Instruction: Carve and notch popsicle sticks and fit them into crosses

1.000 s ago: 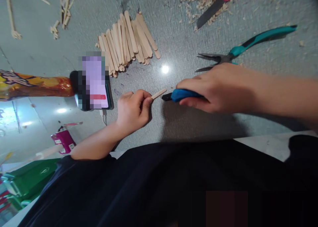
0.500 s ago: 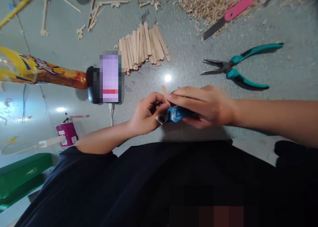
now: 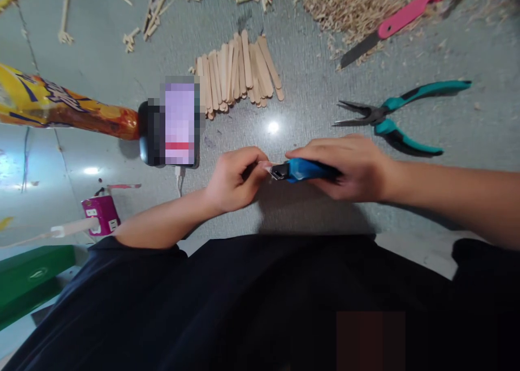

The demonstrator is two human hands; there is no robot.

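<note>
In the middle of the head view my right hand (image 3: 349, 168) is wrapped round a blue utility knife (image 3: 306, 169). The knife's dark tip points left and meets the fingertips of my left hand (image 3: 238, 179). My left hand is closed, with thumb and index finger pinched together at the tip; what they pinch is too small and hidden to name. A row of flat wooden sticks (image 3: 233, 73) lies on the grey table beyond my hands.
Teal-handled pliers (image 3: 379, 115) lie to the right, a pink-handled saw (image 3: 406, 21) and wood shavings (image 3: 349, 11) behind. A phone (image 3: 179, 122) leans by a bottle (image 3: 69, 103) on the left. A purple power adapter (image 3: 101, 215) sits lower left.
The wooden stick that stood up between my hands is no longer visible. My right hand has drawn slightly away from my left, and the knife has shifted right and up. The view has shifted a little.
</note>
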